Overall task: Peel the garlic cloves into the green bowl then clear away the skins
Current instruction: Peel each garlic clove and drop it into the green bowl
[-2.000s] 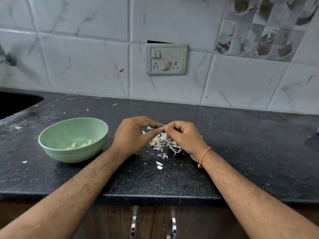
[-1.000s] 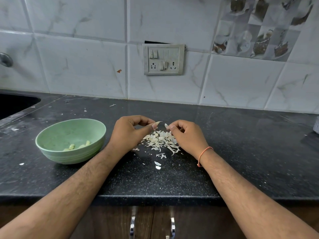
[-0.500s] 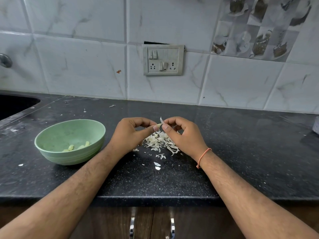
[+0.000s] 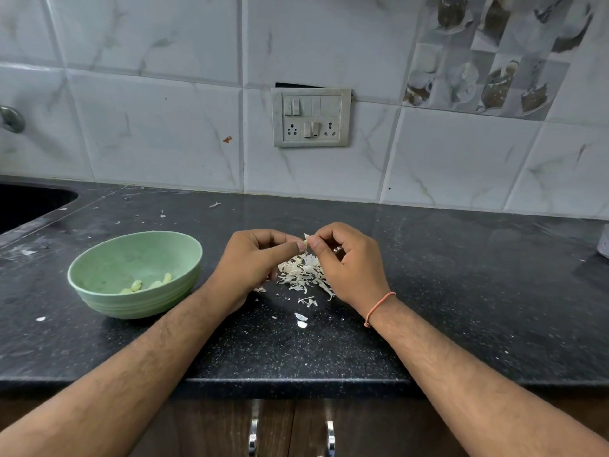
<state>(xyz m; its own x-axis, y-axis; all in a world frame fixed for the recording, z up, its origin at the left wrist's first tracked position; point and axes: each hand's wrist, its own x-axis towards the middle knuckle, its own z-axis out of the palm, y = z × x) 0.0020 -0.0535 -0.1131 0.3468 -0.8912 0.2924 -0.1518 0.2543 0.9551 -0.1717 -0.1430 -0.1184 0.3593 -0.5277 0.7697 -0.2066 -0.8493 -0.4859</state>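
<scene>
Above the heap of skins (image 4: 304,273) on the black worktop (image 4: 461,291), the two hands meet and work on one garlic clove (image 4: 306,241). The left hand (image 4: 253,265) has its fingers curled, and its thumb and forefinger pinch the clove from the left side. The right hand (image 4: 349,262) has also a narrow grip: its thumb and forefinger close on the same clove from the right, where a small piece of white skin stands up at the top. So little of the clove shows between the fingertips that I cannot tell how much of it is already peeled. An orange thread (image 4: 379,306) goes around the right wrist.

The skins lie just under and between the hands, and some loose flakes (image 4: 300,319) are scattered a little nearer to the edge of the worktop. To the left of the left hand, near but not touching it, stands the green bowl (image 4: 99,278). It holds a few peeled cloves (image 4: 145,285) at the bottom. More small bits of skin lie farther back on the worktop. On the tiled wall behind is a switch plate (image 4: 311,117), and at the far left one sees the dark sink (image 4: 29,202).
</scene>
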